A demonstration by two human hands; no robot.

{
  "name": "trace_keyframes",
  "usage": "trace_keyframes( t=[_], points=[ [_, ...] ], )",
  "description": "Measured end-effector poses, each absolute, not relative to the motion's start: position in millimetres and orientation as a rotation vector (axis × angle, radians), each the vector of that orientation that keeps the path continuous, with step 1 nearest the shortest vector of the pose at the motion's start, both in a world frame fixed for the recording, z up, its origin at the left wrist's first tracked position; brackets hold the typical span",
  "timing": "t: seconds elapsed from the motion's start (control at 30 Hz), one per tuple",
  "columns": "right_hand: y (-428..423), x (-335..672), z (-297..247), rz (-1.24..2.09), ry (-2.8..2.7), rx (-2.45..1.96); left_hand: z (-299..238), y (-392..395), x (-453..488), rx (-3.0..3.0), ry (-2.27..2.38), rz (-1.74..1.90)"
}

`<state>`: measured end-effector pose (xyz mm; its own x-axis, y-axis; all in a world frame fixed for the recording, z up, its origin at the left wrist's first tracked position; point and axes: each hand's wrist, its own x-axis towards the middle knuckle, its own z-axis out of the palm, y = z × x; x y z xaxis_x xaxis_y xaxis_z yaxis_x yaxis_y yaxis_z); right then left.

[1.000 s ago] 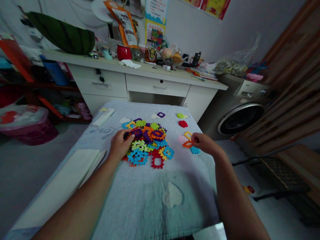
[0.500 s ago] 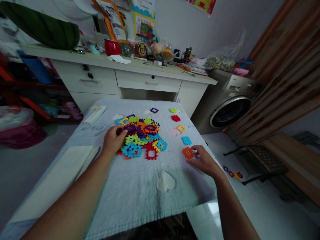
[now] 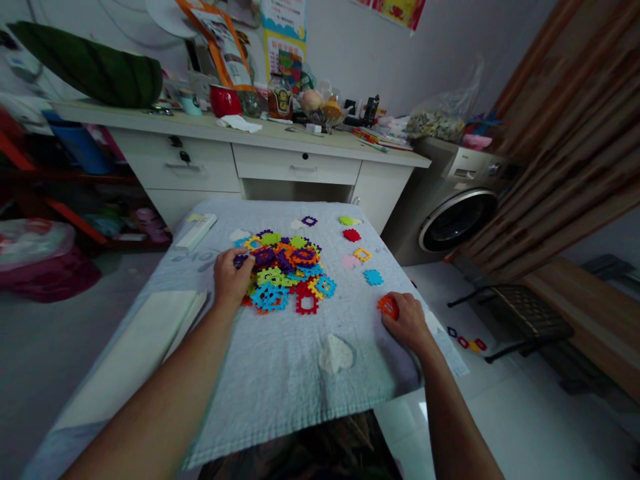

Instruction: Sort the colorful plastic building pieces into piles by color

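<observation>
A heap of colourful notched plastic puzzle pieces (image 3: 285,270) lies on a light blue towel-covered table (image 3: 280,373). My left hand (image 3: 231,277) rests on the heap's left side, fingers curled over the pieces there. At the table's right edge my right hand (image 3: 406,320) is closed on an orange piece (image 3: 387,306). Loose pieces lie apart from the heap: a blue one (image 3: 373,277), a yellow one (image 3: 362,254), a red one (image 3: 351,235) and a green one (image 3: 346,221).
A white desk (image 3: 260,157) cluttered with jars and a red mug stands beyond the table. A washing machine (image 3: 457,210) is to the right, with a dark chair (image 3: 525,320) beside it. Small pieces (image 3: 465,342) lie on the floor. A flat white box (image 3: 135,360) lies on the table's left.
My right hand drew the orange piece from near the loose pieces back toward the table's right front edge and closed over it. The left hand stayed on the heap.
</observation>
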<state>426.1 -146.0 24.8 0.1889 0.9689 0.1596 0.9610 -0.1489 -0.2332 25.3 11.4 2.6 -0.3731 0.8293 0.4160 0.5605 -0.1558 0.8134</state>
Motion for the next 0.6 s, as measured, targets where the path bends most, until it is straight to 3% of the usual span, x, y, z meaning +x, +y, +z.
trace_keyframes(
  t=[0.17,0.4,0.6],
  points=[
    [-130,405,42,0.012,-1.856,-2.090,2,12,26,1.611,1.863,1.527],
    [-61,321,70,0.281,-2.207,-1.571,-2,14,25,1.559,1.819,1.571],
    [2,275,61,0.252,-2.125,-1.596,-3,14,25,1.474,1.763,1.612]
  ],
)
